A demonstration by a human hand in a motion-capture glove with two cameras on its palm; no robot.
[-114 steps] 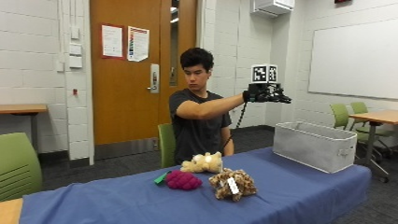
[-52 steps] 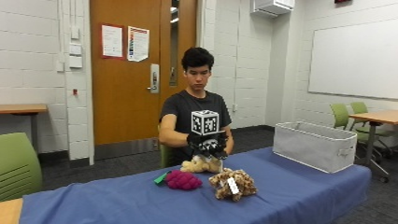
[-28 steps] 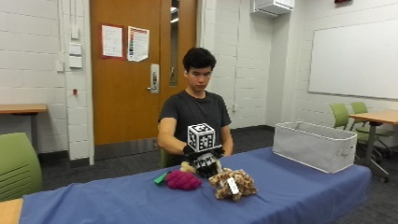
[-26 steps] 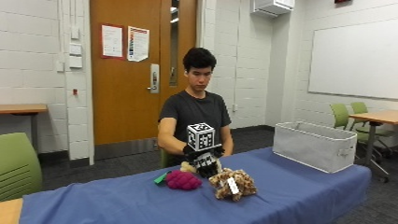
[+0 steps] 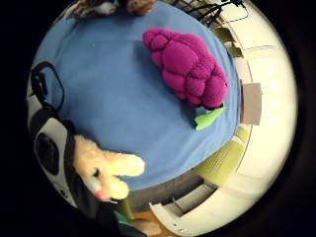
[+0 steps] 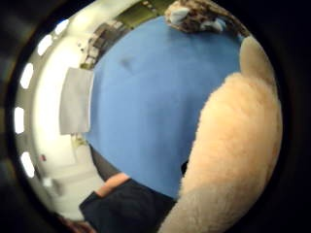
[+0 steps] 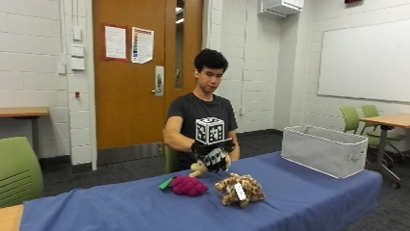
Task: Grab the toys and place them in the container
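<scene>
Cream toy [image 7: 199, 168]: soft and light, I think; grab its fat middle.
Hand [image 7: 212, 155]: the gloved right hand has its fingers curled round the cream toy, at the far side of the tabletop [image 7: 307, 202].
Purple toy [image 7: 189, 185]: lies near it, squishy.
Spotted toy [image 7: 240, 189]: beside the purple one.
Container [image 7: 325, 155]: far right, open top.

Desk [image 7: 307, 207]: bare blue cloth lies between the spotted plush toy [image 7: 239, 189] and the grey container [image 7: 325, 150], open-topped, at the desk's far end. Obstacles: purple plush grapes [image 7: 188, 185] just beside the spotted toy, mid-desk.
</scene>
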